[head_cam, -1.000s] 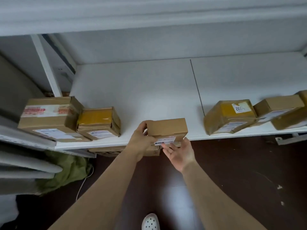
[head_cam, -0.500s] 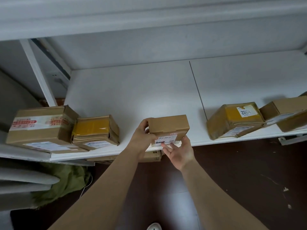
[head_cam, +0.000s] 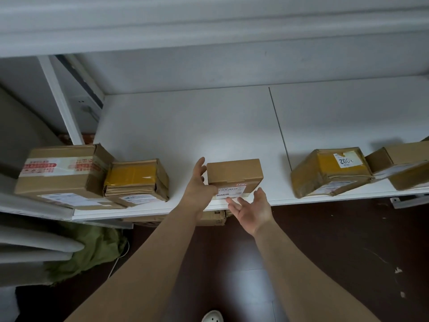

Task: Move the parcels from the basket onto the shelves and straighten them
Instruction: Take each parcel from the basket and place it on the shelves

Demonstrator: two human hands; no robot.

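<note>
Placing step: the small cardboard parcel (head_cam: 234, 176) sits at the shelf (head_cam: 185, 126) edge between both spread hands, left hand (head_cam: 199, 182) touching, right hand (head_cam: 253, 209) just below. Next, square it.

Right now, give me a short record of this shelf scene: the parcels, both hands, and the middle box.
shelf: white, five parcels along its front edge
middle box: small, plain brown, label facing front
left hand: open, against the box's left side
right hand: open, palm up, just below the label
left pair: taped box, yellow-taped parcel, touching
right pair: skewed parcel, angled box
</note>
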